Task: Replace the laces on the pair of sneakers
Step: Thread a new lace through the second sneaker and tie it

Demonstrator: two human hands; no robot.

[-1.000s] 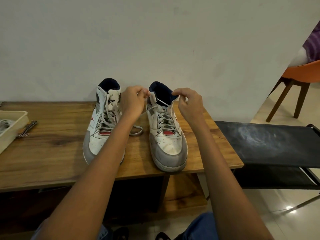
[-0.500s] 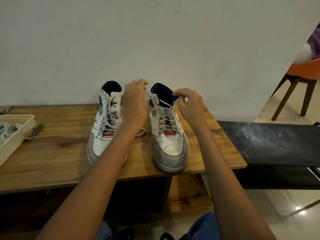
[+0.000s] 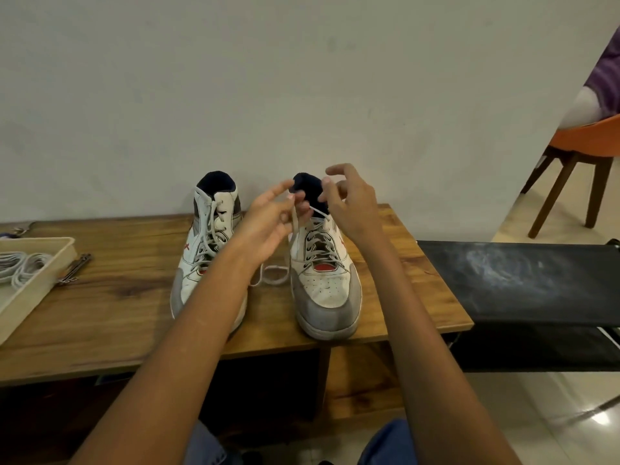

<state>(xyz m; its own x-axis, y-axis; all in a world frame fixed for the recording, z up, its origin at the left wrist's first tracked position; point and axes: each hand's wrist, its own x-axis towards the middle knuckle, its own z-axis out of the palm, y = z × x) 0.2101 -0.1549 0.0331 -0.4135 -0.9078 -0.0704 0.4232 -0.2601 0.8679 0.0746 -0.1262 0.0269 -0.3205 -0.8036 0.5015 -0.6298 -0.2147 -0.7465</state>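
Two sneakers stand side by side on the wooden table (image 3: pixel 110 307), toes toward the person; the left sneaker (image 3: pixel 208 260) is partly hidden by the forearm; both hands work at the collar of the right sneaker (image 3: pixel 323 280); the left hand (image 3: pixel 268 226) pinches the lace (image 3: pixel 293 226), whose loose end loops on the table between the shoes; the right hand (image 3: pixel 349 204) pinches another strand, its other fingers spread; a tray (image 3: pixel 40 286) of spare laces (image 3: pixel 20 270) sits far left.

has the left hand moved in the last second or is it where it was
Yes. The left hand has turned palm-up and shifted right, off the gap between the sneakers toward the right sneaker's collar, its fingers on the lace.
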